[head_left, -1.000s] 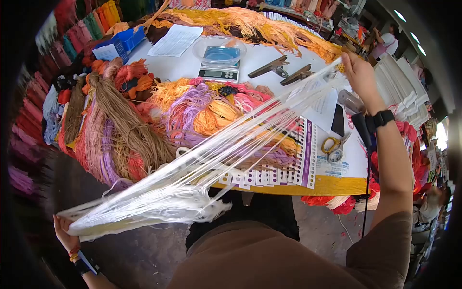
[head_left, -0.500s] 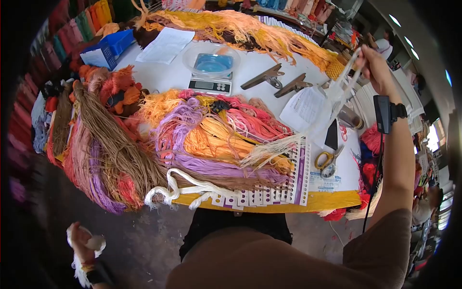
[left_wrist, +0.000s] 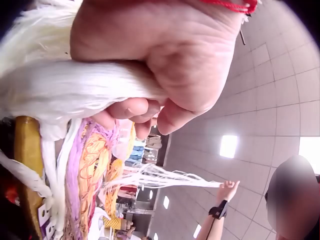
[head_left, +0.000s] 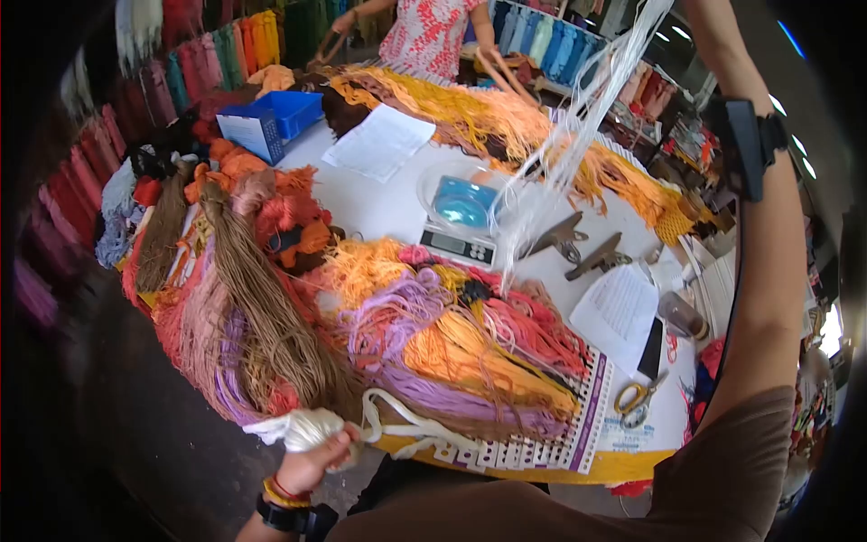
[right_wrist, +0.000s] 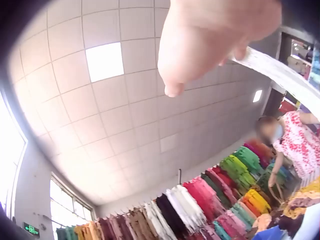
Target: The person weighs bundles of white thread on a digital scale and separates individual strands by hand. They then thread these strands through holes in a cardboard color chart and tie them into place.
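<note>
My left hand (head_left: 312,462) grips a thick bunch of white yarn (head_left: 313,428) at the table's front left edge. In the left wrist view the fingers (left_wrist: 131,108) curl round that smooth bunch. Raised high on the right, my right hand (right_wrist: 215,37) holds long white strands (head_left: 573,135), which hang down over the scale. That hand is mostly cut off at the top of the head view; the left wrist view shows it small, at the upper end of the strands. A white looped cord (head_left: 411,423) lies at the front edge, beside the left hand.
Brown, purple, orange and pink skeins (head_left: 452,348) cover the table's middle. A digital scale (head_left: 459,242) carries a clear bowl (head_left: 465,197). Metal clamps (head_left: 596,257), scissors (head_left: 637,397), a blue bin (head_left: 296,113) and paper sheets (head_left: 379,143) lie around. A person (head_left: 429,36) stands across the table.
White yarn was stretched between both hands, then parted. My left hand has come up and right to the table edge with its bunch. My right hand has risen, trailing strands across the table.
</note>
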Demonstrator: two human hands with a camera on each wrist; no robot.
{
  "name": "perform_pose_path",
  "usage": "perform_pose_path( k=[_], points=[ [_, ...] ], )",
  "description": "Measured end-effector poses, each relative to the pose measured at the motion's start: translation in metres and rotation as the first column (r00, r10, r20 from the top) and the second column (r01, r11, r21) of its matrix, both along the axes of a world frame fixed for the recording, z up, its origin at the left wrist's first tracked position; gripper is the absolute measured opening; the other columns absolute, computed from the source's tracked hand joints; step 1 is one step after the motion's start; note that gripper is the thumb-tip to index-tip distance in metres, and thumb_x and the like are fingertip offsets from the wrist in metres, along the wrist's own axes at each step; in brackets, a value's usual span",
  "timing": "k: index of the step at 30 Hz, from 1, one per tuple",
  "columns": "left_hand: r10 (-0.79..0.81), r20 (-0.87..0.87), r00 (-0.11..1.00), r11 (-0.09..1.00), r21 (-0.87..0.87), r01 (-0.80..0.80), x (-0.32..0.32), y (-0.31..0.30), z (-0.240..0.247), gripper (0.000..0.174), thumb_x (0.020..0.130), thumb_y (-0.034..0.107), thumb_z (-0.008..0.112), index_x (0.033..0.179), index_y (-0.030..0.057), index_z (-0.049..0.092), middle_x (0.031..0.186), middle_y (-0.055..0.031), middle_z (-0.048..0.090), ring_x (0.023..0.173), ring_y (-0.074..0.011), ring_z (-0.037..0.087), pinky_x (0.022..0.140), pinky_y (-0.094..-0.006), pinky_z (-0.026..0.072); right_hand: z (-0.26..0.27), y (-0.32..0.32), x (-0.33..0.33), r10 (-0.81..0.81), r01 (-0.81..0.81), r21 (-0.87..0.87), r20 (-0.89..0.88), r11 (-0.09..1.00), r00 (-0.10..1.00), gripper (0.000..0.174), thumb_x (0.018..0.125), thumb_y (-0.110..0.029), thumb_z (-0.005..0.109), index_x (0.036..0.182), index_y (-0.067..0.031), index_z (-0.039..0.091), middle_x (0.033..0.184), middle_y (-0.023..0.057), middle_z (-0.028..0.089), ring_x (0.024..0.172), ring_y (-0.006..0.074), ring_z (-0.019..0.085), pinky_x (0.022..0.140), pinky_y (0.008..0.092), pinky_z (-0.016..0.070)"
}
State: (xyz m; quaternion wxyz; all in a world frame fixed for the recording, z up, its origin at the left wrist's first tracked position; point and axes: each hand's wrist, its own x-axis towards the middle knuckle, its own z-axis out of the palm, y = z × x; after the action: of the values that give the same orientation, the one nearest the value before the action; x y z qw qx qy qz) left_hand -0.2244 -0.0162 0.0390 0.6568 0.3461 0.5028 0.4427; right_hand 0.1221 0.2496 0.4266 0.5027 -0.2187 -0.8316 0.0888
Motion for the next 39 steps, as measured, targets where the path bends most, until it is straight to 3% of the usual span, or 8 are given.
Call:
perform_pose_path(
  k=[1,7,11,14,16,19,34,39],
  points=[
    [-0.052,0.004,0.999,0.999,-0.006,0.052,-0.001,-0.001,0.001,0.021,0.085,0.019,0.058,0.086,-0.0021,0.058,0.065,-0.0036,0.055,0.051,-0.0059,0.044,0.045,-0.0197,0.0329,0.012,-0.009,-0.004,0.18,-0.167,-0.08,0.199,0.983,0.963,0.027,0.084,-0.041,0.056,0.09,-0.0156,0.048,0.08,-0.0066,0.04,0.068,0.0025,0.033,0.062,0.0188,0.0283],
    [-0.066,0.119,0.991,0.997,0.045,0.061,-0.004,-0.001,-0.005,0.033,0.085,0.024,0.059,0.095,-0.0065,0.055,0.061,-0.0032,0.051,0.049,-0.0064,0.04,0.045,-0.0197,0.0305,-0.007,0.057,-0.043,-0.25,0.267,0.099,-0.156,0.959,0.956,0.027,0.081,-0.038,0.06,0.085,-0.0136,0.05,0.073,-0.0071,0.041,0.066,0.0053,0.037,0.06,0.0207,0.0301],
    [-0.055,0.123,0.991,0.994,0.1,0.043,-0.01,0.019,-0.003,0.034,0.084,0.026,0.06,0.093,-0.0062,0.058,0.058,-0.0031,0.052,0.049,-0.0079,0.044,0.045,-0.0208,0.0338,-0.151,0.098,-0.053,-0.346,0.473,-0.294,0.392,0.831,0.852,0.021,0.085,-0.023,0.052,0.095,-0.0067,0.061,0.083,0.0072,0.063,0.074,0.0142,0.058,0.069,0.0315,0.047],
    [0.033,0.109,0.993,0.987,0.151,-0.05,-0.009,0.034,-0.003,0.023,0.085,0.02,0.058,0.086,-0.0031,0.057,0.067,-0.0057,0.056,0.06,-0.0124,0.053,0.056,-0.0248,0.0434,-0.278,0.096,-0.044,-0.498,0.552,0.22,0.755,0.805,0.426,0.021,0.077,-0.023,0.06,0.088,-0.0053,0.059,0.094,0.0144,0.06,0.082,0.0293,0.061,0.07,0.0392,0.0485],
    [0.021,0.199,0.98,0.982,0.182,-0.058,-0.013,0.048,-0.013,0.016,0.087,0.015,0.055,0.083,-0.0007,0.055,0.075,-0.0069,0.057,0.069,-0.0154,0.057,0.065,-0.0291,0.0469,-0.314,0.072,-0.042,-0.461,0.431,0.282,0.794,0.857,0.397,0.017,0.076,-0.019,0.061,0.087,-0.0067,0.058,0.092,0.0108,0.057,0.078,0.0281,0.06,0.066,0.0398,0.0484],
    [0.153,0.428,0.891,0.988,-0.064,-0.139,-0.014,0.059,-0.012,0.015,0.087,0.014,0.053,0.088,-0.0002,0.056,0.072,-0.006,0.057,0.064,-0.0154,0.057,0.063,-0.0285,0.0479,-0.33,0.056,-0.036,-0.513,0.479,0.249,0.645,0.842,0.567,0.017,0.077,-0.023,0.06,0.087,-0.009,0.057,0.081,0.0112,0.052,0.071,0.0302,0.057,0.06,0.0402,0.0464],
    [0.192,0.45,0.872,0.981,-0.054,-0.188,0.013,0.075,-0.003,0.021,0.091,0.021,0.045,0.091,0.0019,0.054,0.059,0.0013,0.043,0.051,-0.009,0.038,0.051,-0.0239,0.0373,-0.335,-0.037,-0.05,-0.619,0.641,0.282,0.683,0.714,0.389,0.024,0.077,-0.013,0.053,0.1,-0.0072,0.058,0.069,0.0107,0.062,0.061,0.0292,0.06,0.055,0.0379,0.0479],
    [0.116,0.518,0.848,0.989,0.015,-0.144,0.027,0.068,-0.003,0.03,0.091,0.021,0.047,0.108,-0.0027,0.053,0.086,-0.0045,0.059,0.073,-0.012,0.054,0.067,-0.0242,0.0447,-0.364,-0.112,-0.115,0.059,0.128,-0.64,0.262,0.757,0.963,0.013,0.081,-0.014,0.06,0.09,-0.0039,0.059,0.078,0.008,0.062,0.067,0.0145,0.057,0.059,0.0282,0.0448]
  ],
)
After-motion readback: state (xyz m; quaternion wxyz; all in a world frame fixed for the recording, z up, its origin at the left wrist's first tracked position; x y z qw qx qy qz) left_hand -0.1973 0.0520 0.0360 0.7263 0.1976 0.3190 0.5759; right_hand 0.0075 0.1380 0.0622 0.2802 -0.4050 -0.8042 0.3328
